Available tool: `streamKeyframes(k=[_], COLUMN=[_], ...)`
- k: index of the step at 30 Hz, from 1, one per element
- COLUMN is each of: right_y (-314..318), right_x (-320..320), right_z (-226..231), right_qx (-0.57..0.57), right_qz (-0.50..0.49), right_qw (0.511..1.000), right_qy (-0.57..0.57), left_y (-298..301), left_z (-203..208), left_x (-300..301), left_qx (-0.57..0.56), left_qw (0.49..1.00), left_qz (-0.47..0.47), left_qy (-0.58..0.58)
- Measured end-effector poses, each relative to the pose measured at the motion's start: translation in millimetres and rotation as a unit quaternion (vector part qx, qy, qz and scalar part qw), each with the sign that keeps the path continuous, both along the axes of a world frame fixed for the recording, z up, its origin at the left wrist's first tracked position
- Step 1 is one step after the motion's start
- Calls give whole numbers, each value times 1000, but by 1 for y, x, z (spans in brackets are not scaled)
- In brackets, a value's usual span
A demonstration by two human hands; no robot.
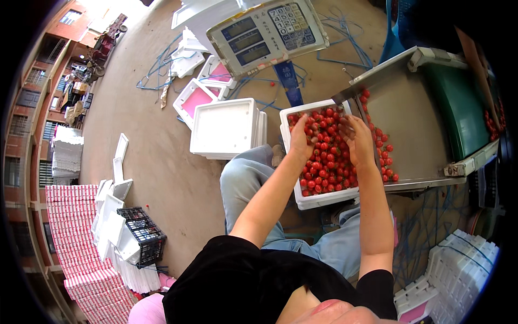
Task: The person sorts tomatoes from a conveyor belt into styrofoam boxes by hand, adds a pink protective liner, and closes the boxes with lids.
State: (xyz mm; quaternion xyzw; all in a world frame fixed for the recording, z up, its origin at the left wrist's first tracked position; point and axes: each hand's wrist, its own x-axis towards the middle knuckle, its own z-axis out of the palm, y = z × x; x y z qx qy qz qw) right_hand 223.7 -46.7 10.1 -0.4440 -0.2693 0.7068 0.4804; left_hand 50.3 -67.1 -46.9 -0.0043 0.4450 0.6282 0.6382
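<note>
A white foam box [329, 202] filled with red cherry tomatoes [328, 159] sits in front of my knees. My left hand [300, 139] lies over the tomatoes at the box's left side, its fingers apart and curved toward the middle. On the opposite side, my right hand [357, 139] is above the tomatoes near the right rim, with its fingers spread. Neither hand appears to grip a tomato, though some fingertips are partly hidden. Just right of the box, a metal chute [411, 127] carries loose tomatoes along its near edge.
Beyond the box stands a scale display [267, 39] on a blue post [288, 83]. White foam lids [224, 125] are stacked to the left. A green belt [450, 102] adjoins the chute. A black crate [143, 237] and foam boxes [461, 264] stand farther out; blue straps litter the floor.
</note>
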Motion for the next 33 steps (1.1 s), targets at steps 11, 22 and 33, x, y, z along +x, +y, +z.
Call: streamKeyframes(k=[11, 22, 33], right_y=[-15, 15, 20], right_x=[-9, 74, 104], right_z=[-1, 54, 31], right_qx=[-63, 97, 100], right_qz=[43, -217, -205], right_qw=[979, 945, 965], right_qy=[188, -224, -131], left_y=[-6, -13, -57], left_z=[38, 20, -55], left_x=[78, 63, 40], left_qx=[180, 227, 215], left_qw=[919, 610, 472], left_qz=[38, -128, -186], left_qy=[349, 749, 834])
